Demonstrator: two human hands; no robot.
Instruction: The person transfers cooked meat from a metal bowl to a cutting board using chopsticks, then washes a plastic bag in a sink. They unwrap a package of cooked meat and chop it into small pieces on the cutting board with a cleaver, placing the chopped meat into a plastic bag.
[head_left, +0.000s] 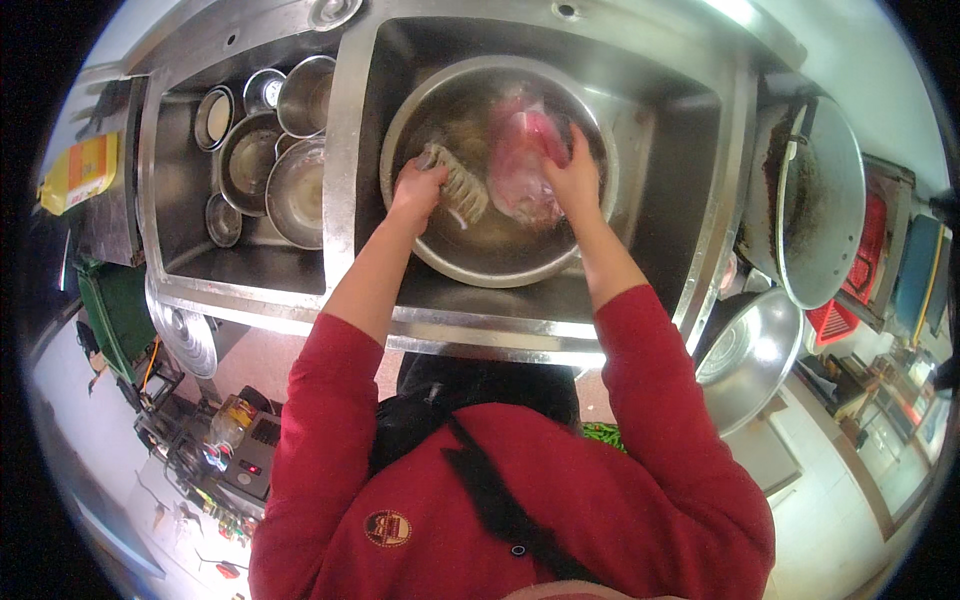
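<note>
A large round stainless steel basin stands in the right sink compartment, with murky liquid inside. My left hand pinches one end of a pale, ruffled strip over the basin's left half; the strip looks like food, but its kind is unclear. On the right side, my right hand grips the edge of a clear plastic bag with pink-red colouring. Blur hides what the bag holds. Both forearms reach over the sink's front rim.
The left sink compartment holds several steel bowls and pots. A yellow jug lies at far left. To the right are a big metal pot, a steel bowl and a red plastic basket.
</note>
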